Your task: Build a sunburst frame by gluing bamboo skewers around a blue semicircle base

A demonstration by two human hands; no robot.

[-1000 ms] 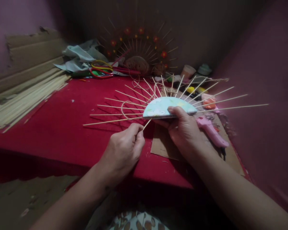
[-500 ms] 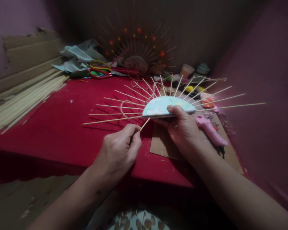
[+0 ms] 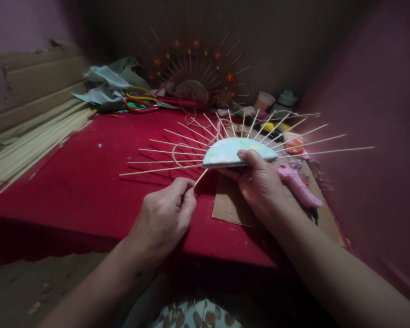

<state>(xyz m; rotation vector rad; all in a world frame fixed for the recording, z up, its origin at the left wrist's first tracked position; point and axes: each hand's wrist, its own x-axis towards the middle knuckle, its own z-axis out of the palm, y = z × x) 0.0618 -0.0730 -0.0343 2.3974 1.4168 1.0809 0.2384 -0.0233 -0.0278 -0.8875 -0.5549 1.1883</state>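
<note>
Left hand: grip closed, thumb and forefinger pinching a thin stick. Stick slants up and to the right; its upper end reaches the lower left edge of the half-round piece. Cannot tell whether it is fixed there.

Right hand: grip pinching the half-round piece, thumb flat on the top face, fingers underneath. Piece is pale blue with white and yellow patches, held above the red-covered desk, straight edge toward the person. Pale sticks radiate from it to the left, away from the person and to the right. A loop of twine hangs among the left-hand ones.

Beneath the right hand, flat on the desk: brown cardboard. Pink glue gun just beside the right wrist, dark cord at its handle end.

Left side of desk: a heap of long pale strips, torn cardboard upright behind them. Far side: crumpled blue-grey cloth, near it red-handled scissors and a yellow handle.

Behind these, a dim sunburst of sticks with red flowers. Far right: a small cup, orange and yellow items near it, too blurred to name.
</note>
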